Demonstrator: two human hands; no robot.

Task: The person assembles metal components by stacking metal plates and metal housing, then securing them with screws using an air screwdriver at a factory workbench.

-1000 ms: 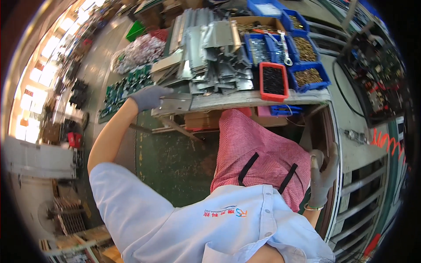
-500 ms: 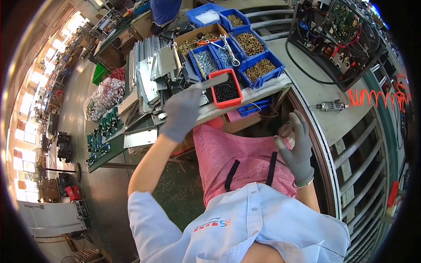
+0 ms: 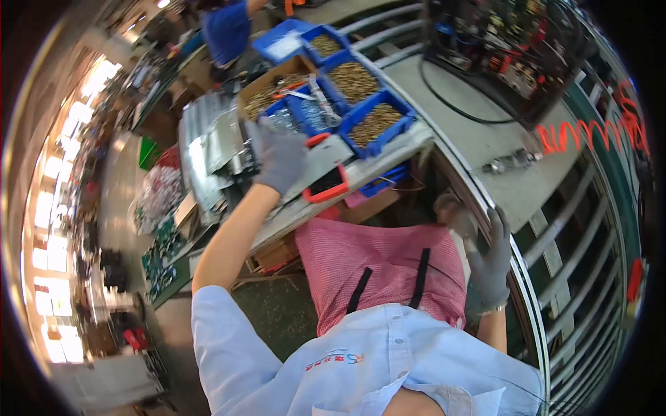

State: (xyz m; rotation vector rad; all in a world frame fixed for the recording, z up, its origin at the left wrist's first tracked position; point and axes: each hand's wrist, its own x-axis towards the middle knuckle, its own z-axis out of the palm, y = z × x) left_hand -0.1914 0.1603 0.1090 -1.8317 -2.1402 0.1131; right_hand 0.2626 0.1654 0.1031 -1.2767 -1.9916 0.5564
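One view only, head camera, looking down over a pale blue shirt and pink checked apron [image 3: 388, 267].

Left hand [image 3: 279, 156], grey glove, arm stretched up and forward over the workbench [image 3: 409, 142]. Fingers spread loosely, clasping nothing; palm down over a flat grey metal plate [image 3: 326, 156] and the near end of a heap of bent sheet-metal parts [image 3: 211, 149]. Whether touching the plate or just above it: cannot tell.

Small red-rimmed tray [image 3: 326, 187] just right of that hand, at the bench's near edge, dark contents inside, too blurred to identify.

Right hand [image 3: 489, 260], also grey-gloved, low at the person's right side, well apart from the left. Fingers pointing up, half curled, beside a blurred pale object [image 3: 451, 211]; gripping or only near it: cannot tell. Metal rail [image 3: 527, 277] running just beside the hand.

Behind the red tray: several blue bins [image 3: 378, 125] holding brownish small hardware, packed side by side; one bin with silvery parts; cardboard box [image 3: 270, 87] next to them with tools lying across.

Farther off: another person in a blue top [image 3: 225, 31] at the far side of the bench. Orange coiled hose [image 3: 590, 132] at right, grey table surface [image 3: 479, 139] under a black cable. Green circuit boards [image 3: 159, 256] stacked on the floor at left.
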